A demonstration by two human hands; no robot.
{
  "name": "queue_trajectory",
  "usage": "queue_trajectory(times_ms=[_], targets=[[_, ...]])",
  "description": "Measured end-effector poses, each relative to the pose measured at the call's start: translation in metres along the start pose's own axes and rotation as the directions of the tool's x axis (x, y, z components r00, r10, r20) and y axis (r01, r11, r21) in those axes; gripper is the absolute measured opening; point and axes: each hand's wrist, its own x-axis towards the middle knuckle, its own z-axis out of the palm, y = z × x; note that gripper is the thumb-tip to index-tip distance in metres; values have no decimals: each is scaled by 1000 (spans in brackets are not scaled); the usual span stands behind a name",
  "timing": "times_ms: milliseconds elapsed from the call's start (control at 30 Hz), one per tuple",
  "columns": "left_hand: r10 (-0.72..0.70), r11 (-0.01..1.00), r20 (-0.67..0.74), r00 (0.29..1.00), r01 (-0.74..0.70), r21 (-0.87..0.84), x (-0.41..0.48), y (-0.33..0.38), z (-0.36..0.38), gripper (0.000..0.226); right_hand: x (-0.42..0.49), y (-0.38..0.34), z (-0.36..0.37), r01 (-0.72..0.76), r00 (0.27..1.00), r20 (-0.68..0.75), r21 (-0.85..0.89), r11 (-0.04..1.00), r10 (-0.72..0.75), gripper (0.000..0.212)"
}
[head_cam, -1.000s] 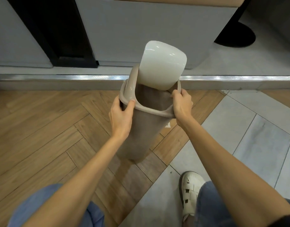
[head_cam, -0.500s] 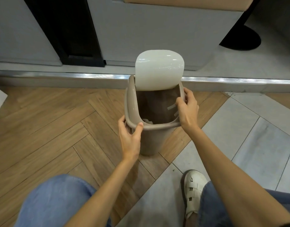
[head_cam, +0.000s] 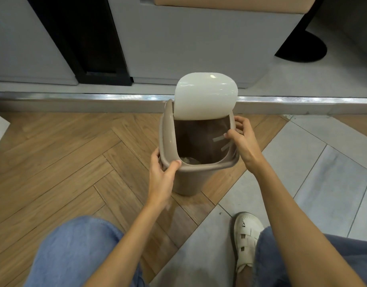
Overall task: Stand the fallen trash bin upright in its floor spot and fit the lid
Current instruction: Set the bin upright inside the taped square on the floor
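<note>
A taupe plastic trash bin [head_cam: 185, 183] stands upright on the wooden floor, close to a metal threshold strip. Its taupe top frame [head_cam: 168, 137] sits on the rim, and the white swing flap [head_cam: 205, 96] is tipped up at the far side, leaving the inside open to view. My left hand [head_cam: 162, 172] grips the near left corner of the rim, thumb on top. My right hand [head_cam: 242, 141] holds the right edge of the rim, thumb inside and fingers outside. Something pale lies at the bin's bottom.
A metal threshold strip [head_cam: 95, 97] runs across just behind the bin, with grey cabinet fronts [head_cam: 199, 38] and a dark gap [head_cam: 85, 38] beyond it. Grey tiles [head_cam: 302, 162] lie to the right. My white shoe [head_cam: 247, 239] and jeans-clad knees are near the bottom edge.
The bin went from tilted and lifted to standing upright on the floor. The white flap swung from the right-tilted position to level at the far side. Both hands stayed on the rim.
</note>
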Motion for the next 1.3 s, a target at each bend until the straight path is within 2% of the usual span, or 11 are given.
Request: queue_trajectory(times_ms=[167, 333, 467, 567, 700, 833, 1000, 1300], targets=[[-68, 997, 34, 997, 70, -38, 10, 11, -13, 70, -4, 0, -4, -54, 998, 39, 110, 992, 50, 52], [-110, 991, 60, 992, 106, 76, 26, 20, -16, 79, -8, 0, 2, -155, 985, -40, 217, 964, 168, 53], [-92, 992, 42, 995, 89, 86, 34, 18, -14, 78, -14, 7, 17, -227, 970, -31, 236, 945, 241, 47], [-35, 997, -32, 999, 37, 75, 30, 13, -6, 80, -19, 17, 32, -253, 944, -150, 239, 938, 293, 48], [64, 993, -99, 993, -53, 106, 29, 0, 4, 88, -16, 25, 49, -151, 894, -393, 185, 971, 213, 53], [108, 985, -98, 989, -94, 146, 46, -3, 13, 90, -3, 29, 51, -27, 865, -497, 96, 995, 72, 56], [128, 974, -81, 988, -110, 197, 85, 3, 25, 77, 27, 16, 53, 2, 862, -506, 30, 1000, 13, 54], [134, 968, -68, 989, -116, 223, 150, 13, 48, 79, 92, -1, 56, -5, 877, -481, -41, 999, -16, 49]])
